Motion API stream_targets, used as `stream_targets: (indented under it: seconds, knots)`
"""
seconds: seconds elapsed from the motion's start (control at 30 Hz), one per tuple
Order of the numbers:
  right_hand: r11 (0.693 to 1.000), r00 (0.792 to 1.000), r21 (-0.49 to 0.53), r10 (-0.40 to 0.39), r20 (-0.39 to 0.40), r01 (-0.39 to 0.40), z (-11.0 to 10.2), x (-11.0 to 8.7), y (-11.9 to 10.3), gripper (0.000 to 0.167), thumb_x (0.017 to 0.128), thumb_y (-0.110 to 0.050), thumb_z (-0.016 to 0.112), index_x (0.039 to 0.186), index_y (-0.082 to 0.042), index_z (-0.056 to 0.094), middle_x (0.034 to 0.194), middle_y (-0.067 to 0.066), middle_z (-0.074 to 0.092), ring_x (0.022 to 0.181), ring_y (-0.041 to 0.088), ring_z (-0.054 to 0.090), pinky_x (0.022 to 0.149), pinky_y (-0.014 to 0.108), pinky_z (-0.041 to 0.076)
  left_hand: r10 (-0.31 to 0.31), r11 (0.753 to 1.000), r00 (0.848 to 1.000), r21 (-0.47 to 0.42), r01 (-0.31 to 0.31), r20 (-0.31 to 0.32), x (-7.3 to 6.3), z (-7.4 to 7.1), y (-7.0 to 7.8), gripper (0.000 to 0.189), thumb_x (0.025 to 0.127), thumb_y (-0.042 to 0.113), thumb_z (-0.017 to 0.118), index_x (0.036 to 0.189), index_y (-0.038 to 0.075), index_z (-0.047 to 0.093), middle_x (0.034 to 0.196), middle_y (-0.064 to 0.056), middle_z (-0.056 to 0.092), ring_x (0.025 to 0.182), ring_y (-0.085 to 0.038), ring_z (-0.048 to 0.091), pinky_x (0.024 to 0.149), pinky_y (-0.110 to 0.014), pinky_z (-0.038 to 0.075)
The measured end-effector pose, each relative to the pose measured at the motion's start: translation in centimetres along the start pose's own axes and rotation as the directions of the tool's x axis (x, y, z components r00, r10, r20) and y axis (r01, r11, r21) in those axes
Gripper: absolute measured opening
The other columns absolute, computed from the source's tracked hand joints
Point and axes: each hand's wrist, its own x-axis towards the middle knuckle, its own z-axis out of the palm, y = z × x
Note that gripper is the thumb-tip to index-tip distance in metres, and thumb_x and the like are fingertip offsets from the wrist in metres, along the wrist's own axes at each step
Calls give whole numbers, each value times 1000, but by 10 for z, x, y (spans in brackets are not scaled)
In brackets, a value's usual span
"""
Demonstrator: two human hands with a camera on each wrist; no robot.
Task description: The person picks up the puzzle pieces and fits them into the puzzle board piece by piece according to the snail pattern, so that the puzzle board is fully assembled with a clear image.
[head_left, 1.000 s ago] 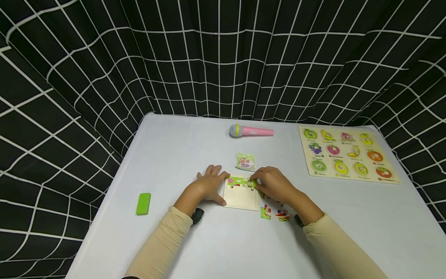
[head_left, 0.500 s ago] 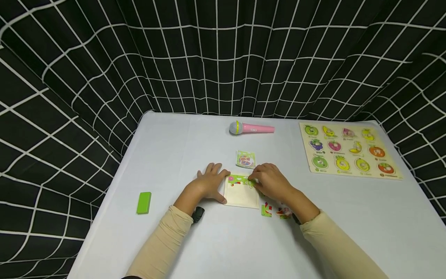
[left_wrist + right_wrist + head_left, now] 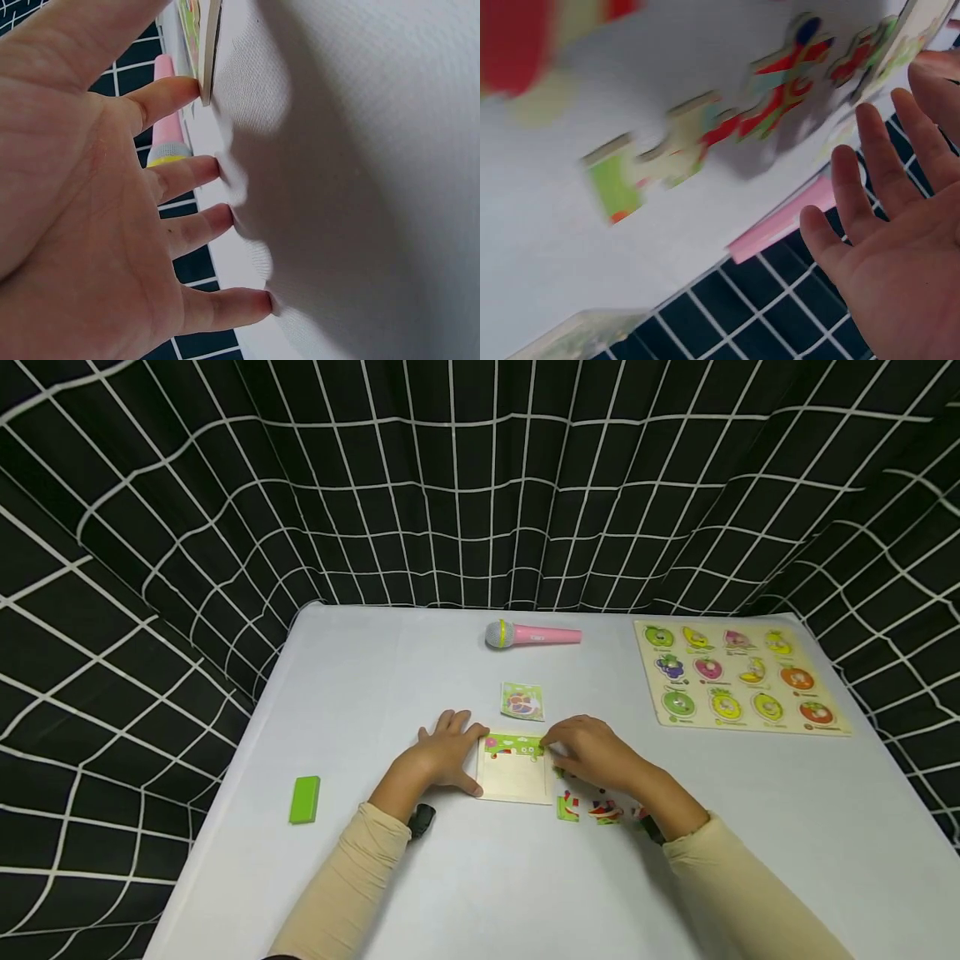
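A square wooden puzzle tray (image 3: 513, 782) lies on the white table, with a strip of green printed puzzle pieces (image 3: 517, 745) along its far edge. My left hand (image 3: 444, 758) rests beside it, fingers spread, thumb and index finger at the tray's left side. In the left wrist view the index fingertip touches the tray edge (image 3: 209, 56), and the other fingertips rest on the cloth. At the tray's top right corner is my right hand (image 3: 596, 753), its fingers loosely extended and nothing seen in them. Loose puzzle pieces (image 3: 567, 807) lie right of the tray, some partly under that hand.
Just beyond the tray lies a small picture card (image 3: 522, 702). Farther back is a pink toy microphone (image 3: 543, 635). A fruit peg board (image 3: 738, 677) occupies the far right, a green block (image 3: 303, 800) the left. Black gridded curtain (image 3: 450, 485) surrounds the table.
My right hand set a green piece into the tray's top right and let go, then shifted slightly right. The left hand stayed at the tray's left side.
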Motion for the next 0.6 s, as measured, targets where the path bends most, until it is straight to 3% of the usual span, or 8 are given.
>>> stream_targets:
  seconds: [0.27,0.6]
  knots:
    - [998,1000,-53,21,3,-21,6,-17,5,31,78,-13,81,108,-8,73,104,3,69,105,26,61,102,51,41,-9,1000,1000,4,9,14,-2,-1,-3,95,68,44,87,147,22,38,159,-13,19,146,-35,13,105,-72,24]
    - [999,1000,-46,7,-14,-7,6,-23,11,30,79,-10,78,108,-8,72,101,2,69,98,22,61,92,46,47,-1,1000,1000,4,0,26,0,-3,-1,96,69,45,86,148,23,36,160,-12,16,147,-35,10,107,-71,22]
